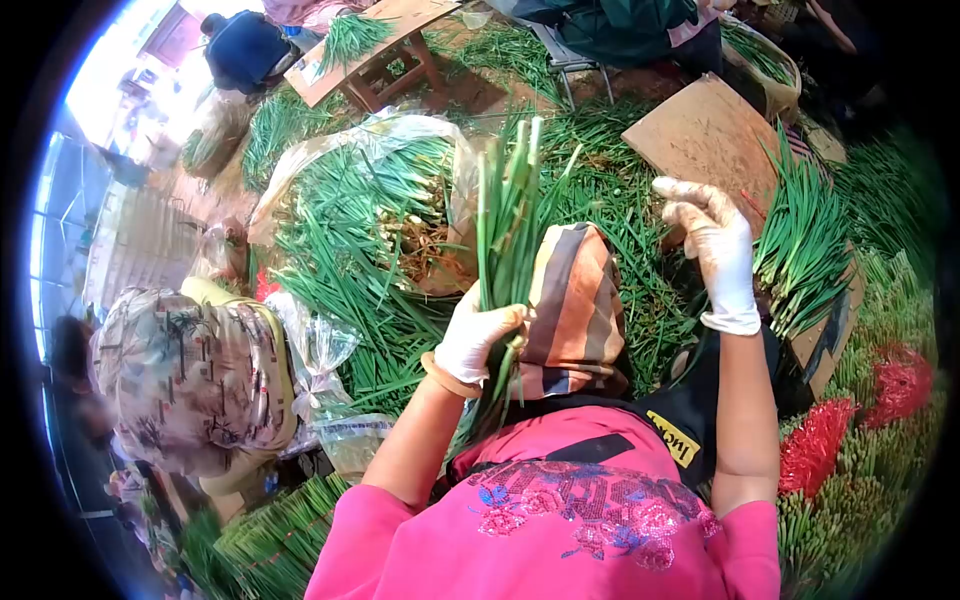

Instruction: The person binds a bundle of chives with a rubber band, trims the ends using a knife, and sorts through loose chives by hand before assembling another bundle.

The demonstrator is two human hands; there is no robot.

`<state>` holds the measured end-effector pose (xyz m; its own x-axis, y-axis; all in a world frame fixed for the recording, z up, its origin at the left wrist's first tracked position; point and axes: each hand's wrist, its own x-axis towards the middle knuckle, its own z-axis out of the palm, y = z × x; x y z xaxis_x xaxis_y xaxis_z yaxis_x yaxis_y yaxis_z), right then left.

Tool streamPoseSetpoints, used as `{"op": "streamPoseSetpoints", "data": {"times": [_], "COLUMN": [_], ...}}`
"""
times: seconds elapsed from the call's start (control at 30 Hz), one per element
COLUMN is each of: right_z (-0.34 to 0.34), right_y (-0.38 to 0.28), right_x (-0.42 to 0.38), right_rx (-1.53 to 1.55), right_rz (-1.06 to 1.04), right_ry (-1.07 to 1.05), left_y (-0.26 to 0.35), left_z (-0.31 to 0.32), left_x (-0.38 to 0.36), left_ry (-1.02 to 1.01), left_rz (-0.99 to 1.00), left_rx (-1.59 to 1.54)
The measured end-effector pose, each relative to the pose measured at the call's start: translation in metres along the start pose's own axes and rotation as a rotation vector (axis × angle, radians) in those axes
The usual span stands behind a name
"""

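My left hand (480, 338), in a white glove, is closed around an upright bunch of garlic chives (508, 225). The pale stalk ends point up, and the leaves hang below the fist towards my lap. My right hand (712, 240), also gloved in white with smudged fingertips, is raised with its fingers loosely bent and apart, and nothing shows in it. Beyond that hand is a brown board (705, 140). Just to its right, a sheaf of garlic chives (803, 235) rests at the board's edge. A striped cloth (570, 305) covers my knee between the hands.
A clear plastic bag (375, 130) full of chives lies ahead on the left. At left is a patterned cushion-like bundle (190, 380). Red ties (818, 448) lie on packed bunches at right. A low wooden table (385, 45) and other people stand or sit at the back.
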<state>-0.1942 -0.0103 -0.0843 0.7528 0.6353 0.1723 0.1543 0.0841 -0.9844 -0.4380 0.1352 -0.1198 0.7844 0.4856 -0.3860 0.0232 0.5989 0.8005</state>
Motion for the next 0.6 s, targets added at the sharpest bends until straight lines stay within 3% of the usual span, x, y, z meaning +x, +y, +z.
{"op": "streamPoseSetpoints", "data": {"times": [0.07, 0.1, 0.2, 0.27, 0.37, 0.4, 0.43, 0.57, 0.6], "right_z": [0.019, 0.025, 0.05, 0.047, 0.043, 0.041, 0.037, -0.009, -0.011], "right_y": [-0.012, -0.025, -0.034, -0.006, -0.006, -0.039, -0.056, -0.045, -0.038], "right_x": [-0.012, -0.019, -0.024, -0.018, -0.024, -0.028, -0.034, -0.028, -0.022], "right_rx": [-0.077, -0.337, -0.433, -0.695, -0.19, 0.066, 0.132, 0.473, 0.269], "right_rz": [-0.148, -0.158, -0.402, -0.519, -0.023, 0.331, 0.255, -0.02, 0.035], "right_ry": [-0.028, -0.061, -0.085, -0.123, -0.208, -0.224, -0.166, -0.2, -0.065], "left_y": [-0.005, -0.012, -0.025, -0.037, -0.04, -0.04, -0.037, -0.031, -0.03], "left_z": [0.011, 0.011, 0.017, 0.018, 0.012, 0.009, 0.004, -0.004, -0.002], "left_x": [0.001, 0.003, 0.001, 0.005, 0.014, 0.015, 0.012, 0.013, 0.011], "left_ry": [0.031, 0.003, -0.091, -0.136, -0.123, -0.094, -0.04, 0.009, -0.011], "left_rz": [0.025, 0.05, 0.009, 0.166, 0.233, 0.239, 0.104, 0.058, 0.062], "left_rx": [0.01, 0.04, -0.01, 0.011, 0.048, 0.072, 0.061, 0.021, 0.019]}}
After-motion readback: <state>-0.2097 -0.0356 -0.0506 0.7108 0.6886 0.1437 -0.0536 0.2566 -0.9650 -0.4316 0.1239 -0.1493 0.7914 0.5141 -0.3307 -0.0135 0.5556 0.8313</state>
